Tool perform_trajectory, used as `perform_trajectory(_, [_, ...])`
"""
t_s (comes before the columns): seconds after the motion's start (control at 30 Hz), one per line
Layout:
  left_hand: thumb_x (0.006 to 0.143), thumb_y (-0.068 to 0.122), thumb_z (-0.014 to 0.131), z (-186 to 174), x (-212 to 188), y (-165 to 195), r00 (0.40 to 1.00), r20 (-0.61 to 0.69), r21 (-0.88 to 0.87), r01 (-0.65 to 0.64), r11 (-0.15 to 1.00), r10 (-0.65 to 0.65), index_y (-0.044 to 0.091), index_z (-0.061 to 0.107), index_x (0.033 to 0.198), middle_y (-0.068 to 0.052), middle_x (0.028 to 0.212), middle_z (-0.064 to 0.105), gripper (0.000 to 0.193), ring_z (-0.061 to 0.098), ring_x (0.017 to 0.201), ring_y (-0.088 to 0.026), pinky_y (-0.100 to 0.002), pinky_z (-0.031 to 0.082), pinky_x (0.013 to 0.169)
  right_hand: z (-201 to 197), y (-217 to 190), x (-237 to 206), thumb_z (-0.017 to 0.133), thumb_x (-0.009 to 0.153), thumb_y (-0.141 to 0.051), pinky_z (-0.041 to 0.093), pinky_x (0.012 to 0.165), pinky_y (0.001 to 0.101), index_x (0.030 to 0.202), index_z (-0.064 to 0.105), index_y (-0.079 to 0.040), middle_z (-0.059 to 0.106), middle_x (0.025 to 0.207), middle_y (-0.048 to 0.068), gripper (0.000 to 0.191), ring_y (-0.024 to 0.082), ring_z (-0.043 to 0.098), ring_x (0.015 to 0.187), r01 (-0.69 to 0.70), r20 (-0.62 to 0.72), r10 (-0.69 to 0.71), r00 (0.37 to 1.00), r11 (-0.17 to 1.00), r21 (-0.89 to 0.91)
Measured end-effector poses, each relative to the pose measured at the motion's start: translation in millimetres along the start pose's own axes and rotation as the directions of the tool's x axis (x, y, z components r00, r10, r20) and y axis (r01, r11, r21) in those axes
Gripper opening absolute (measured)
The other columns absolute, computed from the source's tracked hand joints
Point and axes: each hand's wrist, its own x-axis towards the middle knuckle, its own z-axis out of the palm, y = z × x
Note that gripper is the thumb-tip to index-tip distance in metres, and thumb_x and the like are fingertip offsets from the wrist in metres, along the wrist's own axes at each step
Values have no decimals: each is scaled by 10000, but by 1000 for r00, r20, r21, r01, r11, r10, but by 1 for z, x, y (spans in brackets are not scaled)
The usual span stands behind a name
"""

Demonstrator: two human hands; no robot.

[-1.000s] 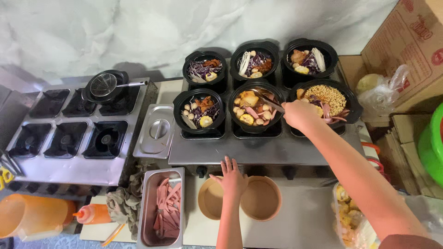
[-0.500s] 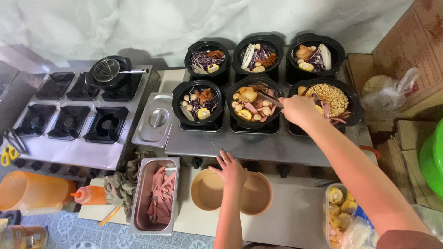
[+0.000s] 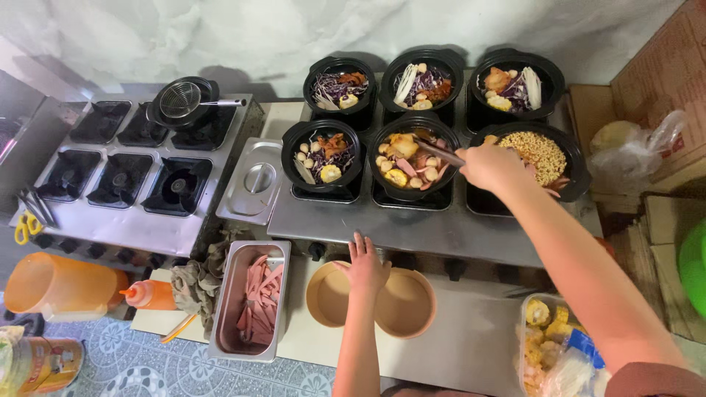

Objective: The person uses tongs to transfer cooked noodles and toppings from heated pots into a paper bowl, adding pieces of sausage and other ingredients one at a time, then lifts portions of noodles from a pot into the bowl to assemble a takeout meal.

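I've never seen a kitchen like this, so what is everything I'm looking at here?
pots: six, black, filled with food, in two rows on the steel cooker
cooker: one, steel, centre
tongs: one pair, dark, over the middle front pot
burner range: one, steel, six burners, left
strainer: one, metal, in a black pot on the range
lid: one, steel, between range and cooker
ham tray: one, steel, pink slices, bottom left
bowls: two, tan, bottom centre
jug: one, orange, bottom left
squeeze bottle: one, orange, beside the jug
corn tub: one, yellow pieces, bottom right
left hand: on the bowls
right hand: holding the tongs
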Motion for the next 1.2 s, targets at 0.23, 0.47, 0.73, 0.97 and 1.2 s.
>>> perform_trajectory(0.23, [911,390,662,5,-1,-3,1000,-1,10,-24,1000,24,116,240,1611,-60,1727,59,862,117,1583,-280,-822,75,1131,-35,19,-38,633,959,-345,581,867,488,1354,666,-271,750,1038,119,404,340,725,986,81,-41,-83,996,995,-55])
perform_trajectory(0.47, [920,382,648,9,-1,-1,1000,-15,23,-22,999,22,112,223,1614,-65,1726,55,857,119,1581,-281,-818,75,1134,-28,-12,-57,620,981,-364,599,813,488,1374,627,-254,755,982,140,408,342,754,941,28,72,-20,997,994,-109])
perform_trajectory(0.73, [915,365,648,5,-4,-1,1000,8,36,-28,999,28,120,217,1621,-61,1732,53,863,117,1587,-272,-816,87,1138,-4,-11,-58,613,982,-355,596,791,518,1442,578,-243,761,999,149,475,344,751,914,22,6,-22,1000,994,-111])
perform_trajectory(0.97, [916,347,643,9,-4,-3,999,1,50,-53,997,53,112,208,1620,-70,1729,43,861,108,1584,-276,-819,79,1128,4,-12,-50,617,964,-351,579,784,544,1462,551,-279,747,994,161,507,348,748,884,-50,0,50,999,995,-84])
perform_trajectory(1.2, [907,336,643,11,-4,-3,998,-5,55,-56,997,56,110,216,1618,-68,1727,49,860,115,1584,-277,-822,73,1129,-10,-16,-70,630,957,-367,568,807,590,1406,604,-287,761,1000,101,456,320,751,908,-60,-72,53,996,992,-110])
